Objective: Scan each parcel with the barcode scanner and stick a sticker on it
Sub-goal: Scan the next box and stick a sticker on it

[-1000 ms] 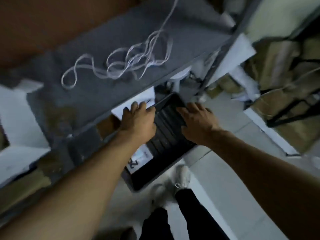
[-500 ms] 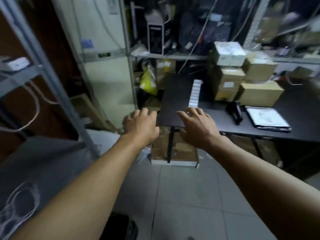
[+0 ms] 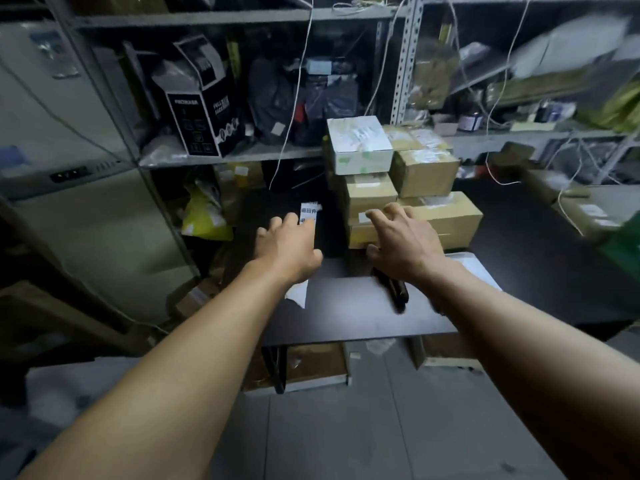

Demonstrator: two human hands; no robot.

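Note:
A stack of cardboard parcels (image 3: 426, 174) topped by a white box (image 3: 358, 143) stands on the black table (image 3: 346, 313). A white sticker strip (image 3: 309, 211) lies on the table left of the stack, partly hidden by my left hand (image 3: 291, 247). The black barcode scanner (image 3: 394, 291) lies on the table below my right hand (image 3: 401, 240). Both hands are stretched forward over the table with fingers spread and hold nothing. My right hand hovers in front of the lowest parcel (image 3: 446, 220).
Metal shelving (image 3: 228, 155) behind the table carries a black carton (image 3: 199, 109), dark bags and hanging cords. A yellow bag (image 3: 204, 216) sits at the left. More boxes (image 3: 318, 368) lie under the table, and a brown parcel (image 3: 585, 216) rests at the right.
The view swung up from a dark tray at a grey shelf to the black table. Both hands let go of the tray and now reach over the table, nearer the parcels.

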